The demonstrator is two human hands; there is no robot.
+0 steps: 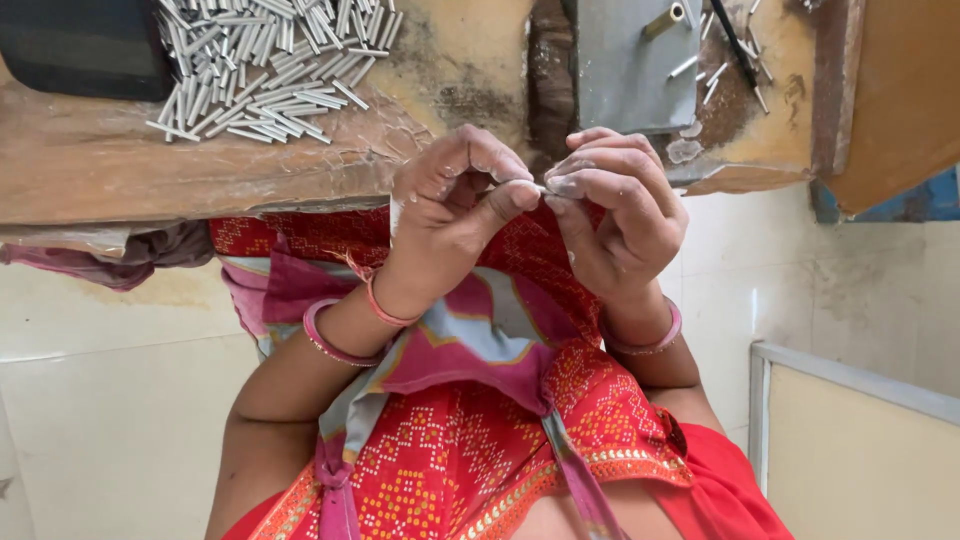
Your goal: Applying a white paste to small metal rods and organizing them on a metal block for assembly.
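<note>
Rods [268, 62]: a loose pile on the bench [90, 165], far left.
Left hand [450, 215]: pinching one end of a thin rod [528, 185].
Rod: held between both hands, above the lap.
Right hand [615, 205]: fingertips pinching its other end.
Plate [625, 65]: grey, behind the hands.

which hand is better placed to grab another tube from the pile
Probably the left hand: the pile of metal tubes lies on its side of the bench, farther from the right hand. Both hands pinch one small tube, so it must let go first.
</note>
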